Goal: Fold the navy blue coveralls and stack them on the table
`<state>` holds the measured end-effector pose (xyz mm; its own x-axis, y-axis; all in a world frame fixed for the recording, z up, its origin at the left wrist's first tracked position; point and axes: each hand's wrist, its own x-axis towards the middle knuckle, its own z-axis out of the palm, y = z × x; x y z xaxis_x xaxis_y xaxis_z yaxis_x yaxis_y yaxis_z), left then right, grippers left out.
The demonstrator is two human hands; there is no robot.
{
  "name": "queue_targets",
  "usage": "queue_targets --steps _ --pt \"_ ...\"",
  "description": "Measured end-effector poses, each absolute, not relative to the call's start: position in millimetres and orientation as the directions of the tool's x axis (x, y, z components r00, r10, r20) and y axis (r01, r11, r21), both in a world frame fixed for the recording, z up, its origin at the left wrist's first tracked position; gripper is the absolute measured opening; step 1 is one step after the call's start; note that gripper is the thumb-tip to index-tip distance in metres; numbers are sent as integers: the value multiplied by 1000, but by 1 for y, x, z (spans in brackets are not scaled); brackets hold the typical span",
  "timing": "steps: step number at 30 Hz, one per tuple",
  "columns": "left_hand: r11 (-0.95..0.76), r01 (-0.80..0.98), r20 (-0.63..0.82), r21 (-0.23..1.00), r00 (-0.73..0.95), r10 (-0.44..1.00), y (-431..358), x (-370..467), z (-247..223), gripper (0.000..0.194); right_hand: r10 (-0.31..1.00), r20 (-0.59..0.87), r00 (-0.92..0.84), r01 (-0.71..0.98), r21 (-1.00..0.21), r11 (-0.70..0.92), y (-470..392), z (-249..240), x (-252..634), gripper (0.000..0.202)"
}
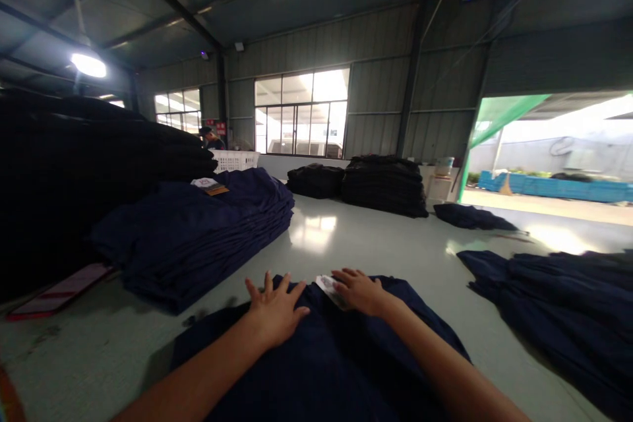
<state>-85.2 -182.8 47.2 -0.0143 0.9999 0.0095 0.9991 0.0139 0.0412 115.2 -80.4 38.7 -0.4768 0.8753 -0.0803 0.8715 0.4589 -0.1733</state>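
Spread on the table right in front of me is a dark navy garment point(316, 362); its exact kind I cannot make out. My left hand point(274, 308) lies on its far edge with the fingers spread. Beside it, my right hand point(360, 291) rests flat on the cloth, its fingers stretched over a white paper tag point(327, 287) that is partly covered. Just beyond my left hand lies a neat stack of navy garments point(212, 231) with a white and orange tag point(210, 185) on top.
The pale table point(376, 237) holds more navy garments point(558, 303) at the right and black folded stacks point(383, 186) at the back. A tall dark pile point(89, 178) and a red-edged phone-like object point(59, 290) are at left. A person point(211, 138) is behind a white crate point(235, 159).
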Motion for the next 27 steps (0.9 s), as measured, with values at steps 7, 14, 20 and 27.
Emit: queue_targets --steps 7,14,20,27 --pt "219 960 -214 174 -180 960 -198 -90 9 71 877 -65 -476 864 -220 452 -122 -8 97 60" --pt "306 939 -260 156 -260 930 -214 -96 16 69 829 -93 -551 814 -279 510 -129 4 88 58" --pt "400 900 -293 172 -341 893 -220 -115 22 72 831 -167 -531 839 -240 488 -149 14 84 68" --pt "529 822 -263 210 -473 841 -213 -141 20 76 758 -110 -643 758 -238 608 -128 -3 52 70"
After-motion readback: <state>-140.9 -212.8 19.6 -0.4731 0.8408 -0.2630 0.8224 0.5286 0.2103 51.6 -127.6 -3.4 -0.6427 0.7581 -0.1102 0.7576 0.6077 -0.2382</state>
